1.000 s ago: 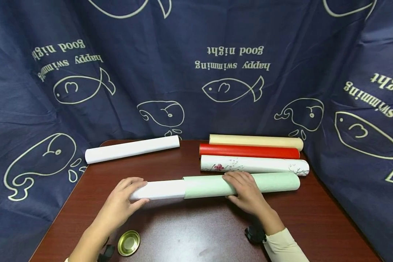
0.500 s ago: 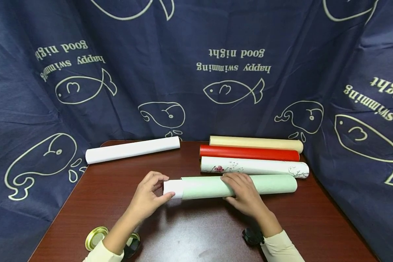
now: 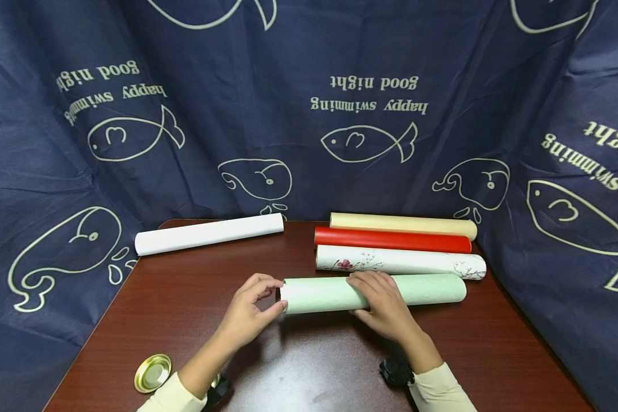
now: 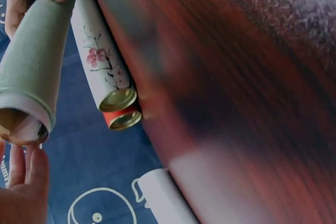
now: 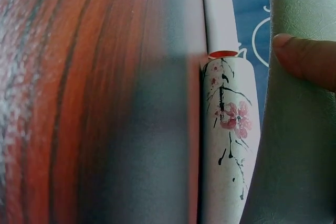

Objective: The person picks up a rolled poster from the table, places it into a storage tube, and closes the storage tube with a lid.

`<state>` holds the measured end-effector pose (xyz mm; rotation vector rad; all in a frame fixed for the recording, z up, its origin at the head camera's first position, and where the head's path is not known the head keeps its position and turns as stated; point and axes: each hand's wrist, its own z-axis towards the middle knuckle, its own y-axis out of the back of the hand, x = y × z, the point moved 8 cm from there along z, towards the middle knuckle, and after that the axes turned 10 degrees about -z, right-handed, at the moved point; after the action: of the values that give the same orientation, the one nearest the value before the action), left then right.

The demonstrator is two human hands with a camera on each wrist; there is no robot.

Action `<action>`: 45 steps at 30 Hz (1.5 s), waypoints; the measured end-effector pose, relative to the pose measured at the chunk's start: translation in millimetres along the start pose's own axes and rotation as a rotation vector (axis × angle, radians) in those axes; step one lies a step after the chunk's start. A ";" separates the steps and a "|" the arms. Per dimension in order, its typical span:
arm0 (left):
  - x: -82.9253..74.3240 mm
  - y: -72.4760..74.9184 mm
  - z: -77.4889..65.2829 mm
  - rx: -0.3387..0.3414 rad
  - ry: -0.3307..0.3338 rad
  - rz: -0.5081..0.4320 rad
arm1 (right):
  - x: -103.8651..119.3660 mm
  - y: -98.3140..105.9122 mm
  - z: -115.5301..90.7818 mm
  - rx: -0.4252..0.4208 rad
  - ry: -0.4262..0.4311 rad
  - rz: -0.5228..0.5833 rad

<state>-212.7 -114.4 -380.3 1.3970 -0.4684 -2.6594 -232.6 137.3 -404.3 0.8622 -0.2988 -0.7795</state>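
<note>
A pale green cardboard tube [image 3: 319,294] lies across the middle of the table, its open end toward the left. My right hand [image 3: 383,300] grips it from above near its middle, thumb on the near side. Inside the open end sits a white paper roll [image 4: 31,103], only a short rim of it showing past the green edge. My left hand [image 3: 254,309] holds that rim between thumb and fingers, the fingertips [image 4: 37,156] right at the edge. The roll's far part is hidden inside the tube.
Behind the green tube lie a white tube with a plum-blossom print [image 3: 391,260], a red tube [image 3: 391,238] and a cream tube [image 3: 401,224]. A white tube [image 3: 211,233] lies at the back left. A gold lid [image 3: 153,373] rests front left; another shows partly behind my left wrist.
My left hand has moved right, sliding the white paper roll into the green tube until only its rim shows. My right hand has kept its grip on the tube.
</note>
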 end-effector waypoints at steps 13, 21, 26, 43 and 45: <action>-17.8 2.7 -10.3 0.121 0.092 -0.069 | 1.7 -2.1 0.7 0.005 -0.004 0.002; 23.2 33.7 -41.5 0.234 0.124 0.119 | 2.8 -1.9 1.3 -0.008 0.011 -0.009; 38.3 49.1 -65.2 0.342 0.218 0.175 | 1.8 -1.4 1.1 0.005 -0.002 -0.002; 36.4 67.6 -111.2 0.584 0.141 0.400 | -0.5 -3.2 -0.8 0.008 -0.034 0.012; 35.1 69.9 -114.1 0.587 0.119 0.449 | 0.2 -3.9 -1.1 0.013 -0.037 0.012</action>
<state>-143.3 -214.1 -446.5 1.3426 -1.4386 -2.1416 -233.8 136.2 -408.0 0.8582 -0.3419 -0.7839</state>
